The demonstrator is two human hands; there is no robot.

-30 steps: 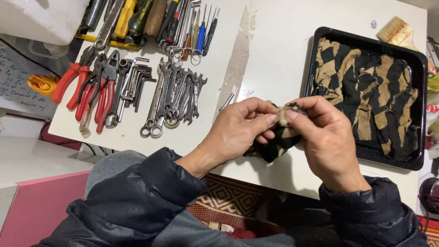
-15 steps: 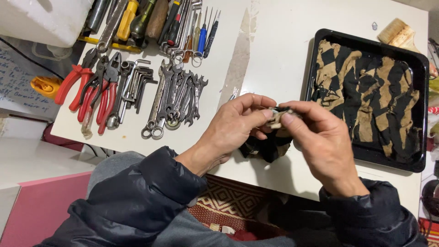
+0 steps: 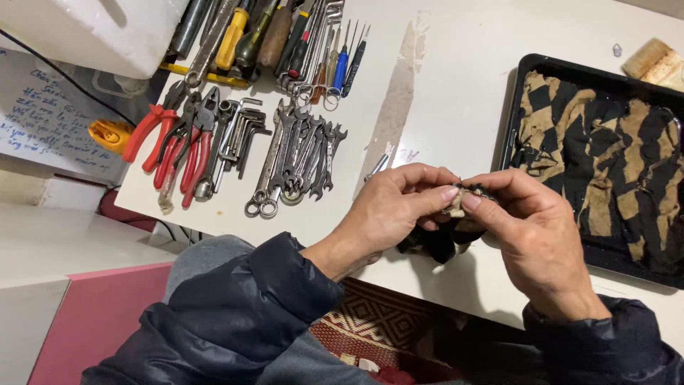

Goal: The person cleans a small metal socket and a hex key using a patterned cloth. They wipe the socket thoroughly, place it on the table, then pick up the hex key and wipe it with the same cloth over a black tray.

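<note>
I see my left hand and my right hand meeting just above the near edge of the white surface, fingertips pinched together from either side on a small dark metal part wrapped in a scrap of pale cloth. Both hands are grasping it: the left thumb and forefinger close on its left end, the right thumb and forefinger on its right end. The part is mostly covered by the fingers, so I can only say its long axis seems to run roughly left to right between the two hands; which end is which I cannot tell. A dark crumpled rag hangs below the part, under my palms, touching the surface edge. To the right, a black rectangular tray holds a tan-and-black patterned cloth spread flat. To the left on the surface lies a fanned cluster of steel combination wrenches, their long axes pointing away from me, with a set of dark hex keys beside them and red-handled pliers further left. A row of screwdrivers with yellow, brown and blue handles lies along the far edge. My dark padded jacket sleeves fill the lower view.
</note>
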